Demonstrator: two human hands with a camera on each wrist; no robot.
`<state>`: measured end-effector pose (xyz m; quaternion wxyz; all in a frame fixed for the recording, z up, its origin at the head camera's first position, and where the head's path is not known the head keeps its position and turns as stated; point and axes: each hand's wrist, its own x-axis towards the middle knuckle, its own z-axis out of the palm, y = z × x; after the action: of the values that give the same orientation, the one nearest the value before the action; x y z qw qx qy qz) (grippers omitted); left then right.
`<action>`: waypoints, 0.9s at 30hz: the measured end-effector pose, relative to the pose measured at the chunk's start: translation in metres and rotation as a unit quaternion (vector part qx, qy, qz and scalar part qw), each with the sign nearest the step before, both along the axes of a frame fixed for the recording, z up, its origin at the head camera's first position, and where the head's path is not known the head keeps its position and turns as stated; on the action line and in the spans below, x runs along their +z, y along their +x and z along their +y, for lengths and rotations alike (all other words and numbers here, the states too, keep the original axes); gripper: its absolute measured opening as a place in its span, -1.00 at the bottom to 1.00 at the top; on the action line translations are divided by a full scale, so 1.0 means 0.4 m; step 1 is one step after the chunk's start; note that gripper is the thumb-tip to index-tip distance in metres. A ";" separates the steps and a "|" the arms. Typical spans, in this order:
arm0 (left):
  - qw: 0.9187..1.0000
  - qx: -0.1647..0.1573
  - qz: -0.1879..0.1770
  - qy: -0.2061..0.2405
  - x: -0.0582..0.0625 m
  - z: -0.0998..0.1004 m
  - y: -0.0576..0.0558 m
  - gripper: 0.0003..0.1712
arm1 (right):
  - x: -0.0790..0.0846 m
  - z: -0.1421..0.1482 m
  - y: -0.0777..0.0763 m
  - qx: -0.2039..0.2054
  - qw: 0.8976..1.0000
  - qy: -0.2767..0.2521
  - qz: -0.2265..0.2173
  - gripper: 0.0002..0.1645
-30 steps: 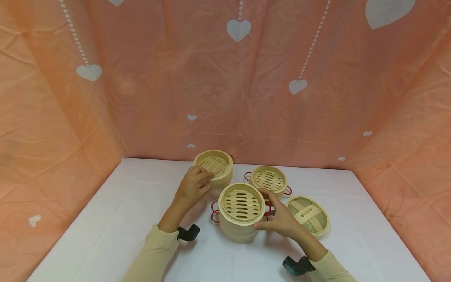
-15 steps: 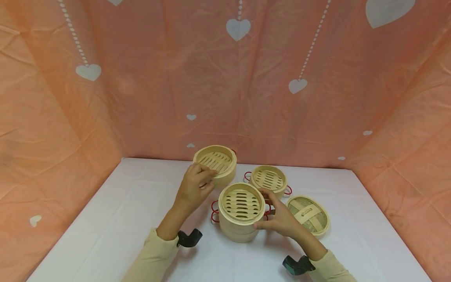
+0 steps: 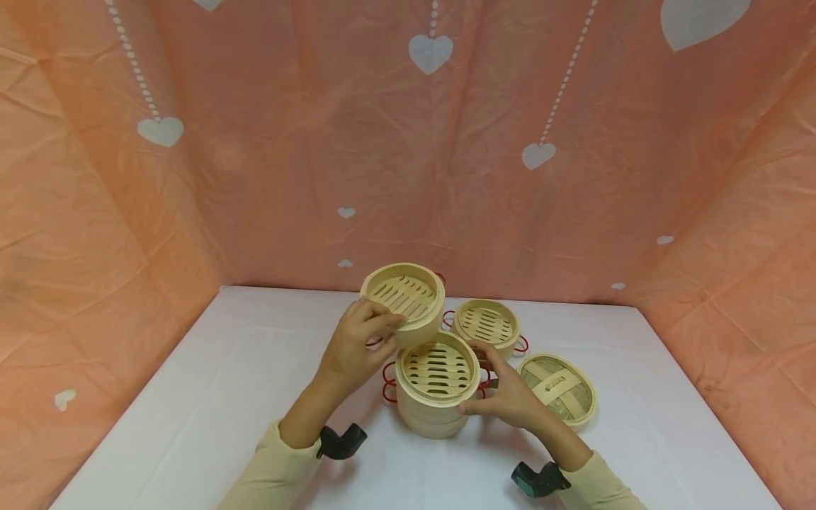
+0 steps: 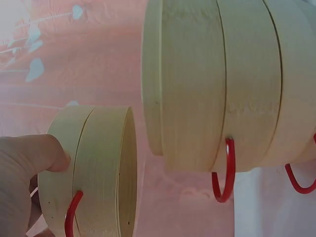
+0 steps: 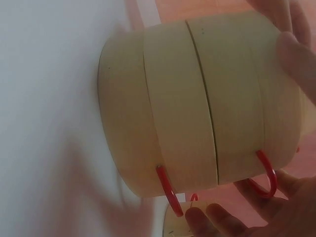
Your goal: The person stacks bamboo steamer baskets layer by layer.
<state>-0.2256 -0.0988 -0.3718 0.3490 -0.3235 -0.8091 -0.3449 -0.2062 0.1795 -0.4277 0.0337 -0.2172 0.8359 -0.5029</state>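
My left hand point(image 3: 360, 347) pinches a bamboo steamer basket point(image 3: 426, 327) by its near-left rim. The basket is raised and tilted, its slatted floor showing, and it overlaps the back of a stack of bamboo steamer baskets point(image 3: 430, 414). A gap shows between that held basket point(image 4: 98, 153) and the stack point(image 4: 190, 84) in the left wrist view. Around the right side of the stack my right hand point(image 3: 506, 397) holds on, thumb in front and fingers behind by the red handles point(image 5: 168, 190).
Another bamboo basket point(image 3: 486, 322) with red handles stands behind the stack to the right. A woven bamboo lid point(image 3: 559, 389) lies on the white table point(image 3: 268, 368) to the right of my right hand. A pink curtain point(image 3: 287, 177) with white hearts closes off the back.
My left hand has lifted the basket off the table area at the back left and brought it right and closer, over the back of the stack. The right hand has stayed in place.
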 end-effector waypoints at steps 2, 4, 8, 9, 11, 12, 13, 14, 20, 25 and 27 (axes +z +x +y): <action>1.000 -0.004 0.003 -0.003 0.003 0.000 0.004 -0.69 | 0.000 0.000 0.001 -0.002 1.000 -0.003 -0.003 0.17; 1.000 -0.009 0.009 -0.007 0.005 0.000 0.008 -0.69 | 0.000 0.001 0.001 -0.002 1.000 -0.003 -0.005 0.17; 0.999 -0.019 0.020 -0.022 0.010 -0.002 0.016 -0.70 | 0.001 0.003 0.001 0.003 1.000 -0.004 -0.004 0.17; 0.999 -0.021 0.021 -0.025 0.011 -0.003 0.019 -0.70 | 0.000 0.003 0.000 0.004 1.000 -0.004 -0.004 0.18; 0.999 -0.027 0.023 -0.031 0.014 -0.003 0.024 -0.71 | 0.001 0.003 0.001 0.007 1.000 -0.006 -0.004 0.18; 0.999 -0.030 0.026 -0.034 0.015 -0.004 0.027 -0.71 | 0.001 0.004 0.001 0.007 1.000 -0.006 -0.004 0.17; 0.998 -0.033 0.029 -0.037 0.016 -0.004 0.030 -0.71 | 0.001 0.004 0.001 0.006 1.000 -0.005 -0.004 0.17; 0.998 -0.037 0.031 -0.039 0.016 -0.004 0.032 -0.71 | 0.002 0.004 0.002 0.006 1.000 -0.005 -0.005 0.17; 0.996 -0.059 0.051 -0.054 0.016 -0.005 0.040 -0.71 | 0.003 0.007 0.004 0.004 1.000 -0.005 -0.007 0.17; 0.993 -0.080 0.064 -0.066 0.018 -0.002 0.046 -0.70 | -0.001 0.013 0.002 0.012 1.000 -0.019 -0.005 0.13; 0.991 -0.089 0.066 -0.069 0.019 -0.002 0.047 -0.70 | -0.001 0.015 0.003 0.014 1.000 -0.025 -0.004 0.11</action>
<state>-0.2066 -0.0998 -0.3643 0.3464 -0.4396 -0.7743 -0.2954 -0.2051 0.1854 -0.4280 0.0389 -0.2277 0.8199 -0.5238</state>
